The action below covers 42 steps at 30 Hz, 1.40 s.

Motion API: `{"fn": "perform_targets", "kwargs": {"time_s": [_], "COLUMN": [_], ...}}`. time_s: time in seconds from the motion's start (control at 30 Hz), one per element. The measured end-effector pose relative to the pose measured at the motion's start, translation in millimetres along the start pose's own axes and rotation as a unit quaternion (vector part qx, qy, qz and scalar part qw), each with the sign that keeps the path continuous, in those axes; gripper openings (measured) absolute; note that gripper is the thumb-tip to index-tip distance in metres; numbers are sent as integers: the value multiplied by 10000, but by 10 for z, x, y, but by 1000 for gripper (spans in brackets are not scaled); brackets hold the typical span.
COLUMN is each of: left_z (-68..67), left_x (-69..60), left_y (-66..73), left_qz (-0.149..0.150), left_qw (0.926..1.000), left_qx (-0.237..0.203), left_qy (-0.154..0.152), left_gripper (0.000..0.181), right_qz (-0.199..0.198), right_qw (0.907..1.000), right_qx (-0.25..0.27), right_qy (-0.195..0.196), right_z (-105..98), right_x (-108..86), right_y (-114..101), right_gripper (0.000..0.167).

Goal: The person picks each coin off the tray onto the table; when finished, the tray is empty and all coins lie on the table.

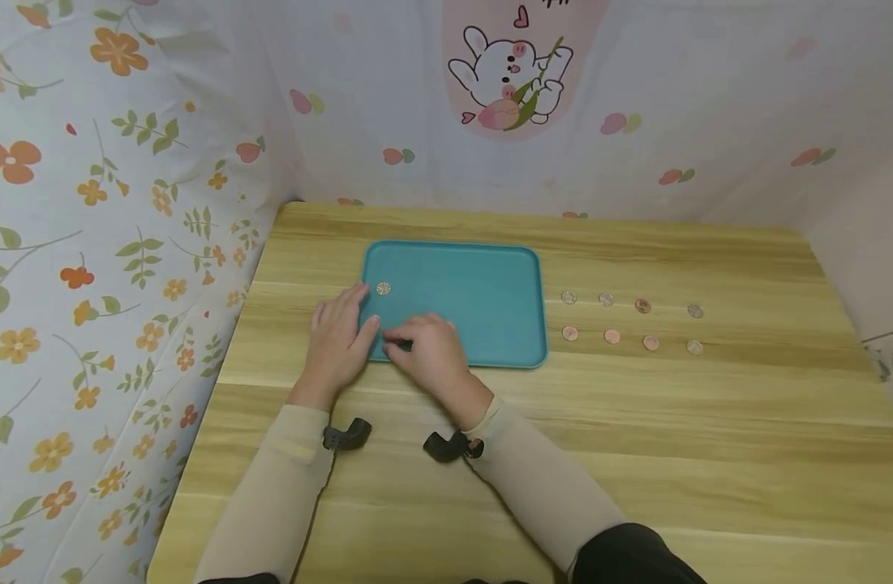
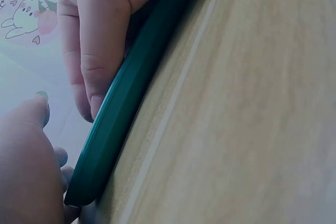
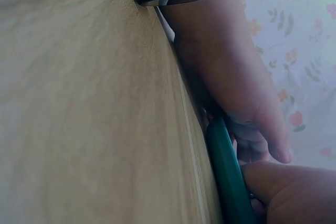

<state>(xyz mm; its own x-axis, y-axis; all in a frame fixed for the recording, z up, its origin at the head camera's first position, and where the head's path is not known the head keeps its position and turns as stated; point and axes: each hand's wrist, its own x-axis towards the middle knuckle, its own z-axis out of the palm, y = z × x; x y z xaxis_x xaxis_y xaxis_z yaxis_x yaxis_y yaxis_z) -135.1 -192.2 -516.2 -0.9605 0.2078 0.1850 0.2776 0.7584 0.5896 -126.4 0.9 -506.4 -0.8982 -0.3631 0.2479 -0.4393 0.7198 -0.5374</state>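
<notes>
A blue-green tray lies on the wooden table. My left hand rests along its left edge, fingers extended and thumb spread toward the near-left corner. Inside the tray, close to those fingertips, is a coin. My right hand reaches over the tray's near rim, its thumb and index finger curled together low at the near-left corner. A small shiny edge, apparently a coin, shows at these fingers in the right wrist view; most of it is hidden. The left wrist view shows the right fingers pointing down behind the tray wall.
Right of the tray, coins lie in two rows on the table: silver and copper ones in the far row, including a silver coin, and several in the near row, including a copper coin. Patterned cloth hangs behind and at the left.
</notes>
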Motion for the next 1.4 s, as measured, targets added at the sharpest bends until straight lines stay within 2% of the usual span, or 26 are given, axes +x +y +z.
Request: {"fn": "perform_targets", "kwargs": {"time_s": [0.17, 0.27, 0.43, 0.63, 0.77, 0.97, 1.4], "left_z": [14, 7, 0, 1, 6, 6, -31], "left_x": [-1, -6, 3, -4, -4, 2, -6], "left_y": [-5, -4, 11, 24, 6, -11, 43], "left_qz": [42, 51, 34, 63, 73, 65, -27], "left_qw": [10000, 10000, 10000, 10000, 9999, 10000, 9999], "left_qx": [2, 11, 23, 58, 90, 51, -45], "left_qy": [24, 61, 34, 10, 16, 6, -88], "left_gripper": [60, 61, 63, 62, 63, 64, 64], "right_qz": [132, 19, -411, -1096, -1255, -1098, -876], "right_qw": [9990, 9972, 9886, 9720, 9673, 9674, 9587], "right_qx": [350, 497, 575, 557, 562, 630, 744], "right_qy": [260, 550, 1332, 2002, 2131, 2192, 2600], "right_z": [-2, 2, -13, -57, -110, -242, -586], "right_x": [-4, -3, -22, -79, -124, -188, -344], "right_y": [27, 45, 73, 116, 187, 360, 819], "right_gripper": [33, 29, 22, 29, 33, 34, 38]}}
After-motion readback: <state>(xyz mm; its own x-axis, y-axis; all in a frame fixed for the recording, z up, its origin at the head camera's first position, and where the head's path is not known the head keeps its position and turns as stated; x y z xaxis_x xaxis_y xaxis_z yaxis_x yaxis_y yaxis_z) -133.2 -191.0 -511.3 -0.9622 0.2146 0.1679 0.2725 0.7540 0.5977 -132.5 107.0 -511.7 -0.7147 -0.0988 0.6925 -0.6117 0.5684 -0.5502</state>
